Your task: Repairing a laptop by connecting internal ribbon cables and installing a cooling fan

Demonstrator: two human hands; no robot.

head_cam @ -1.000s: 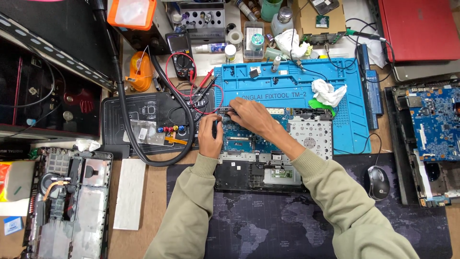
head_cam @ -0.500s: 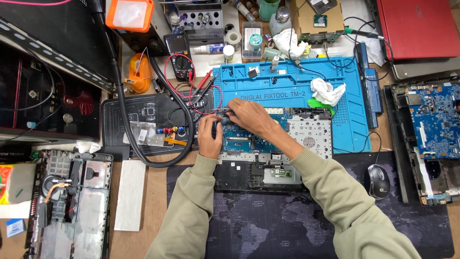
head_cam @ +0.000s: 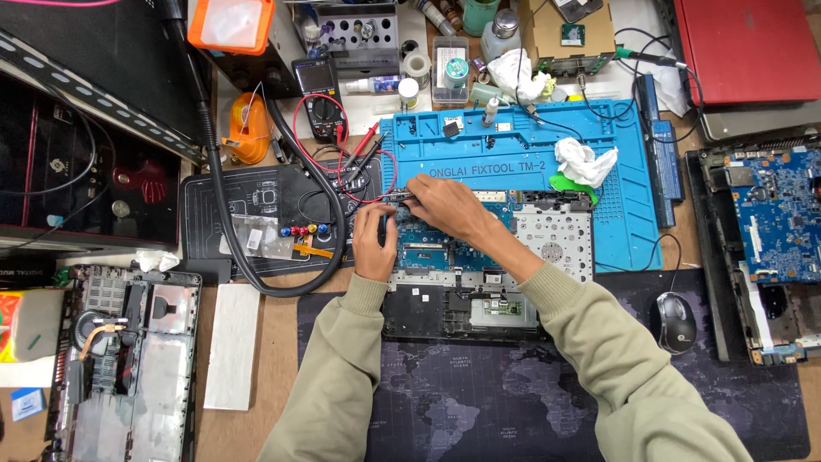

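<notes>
Gripping tweezers [head_cam: 395, 198], right hand [head_cam: 449, 208], over laptop board [head_cam: 428, 244]

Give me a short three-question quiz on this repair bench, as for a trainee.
1. True or false: both hands are on the opened laptop.
2. Which lies right of the laptop on the dark mat? A) mouse B) multimeter C) red laptop
3. What colour is the work mat behind the laptop?

Key:
1. True: the left hand and right hand are both on its board.
2. A, the mouse.
3. Blue.
</notes>
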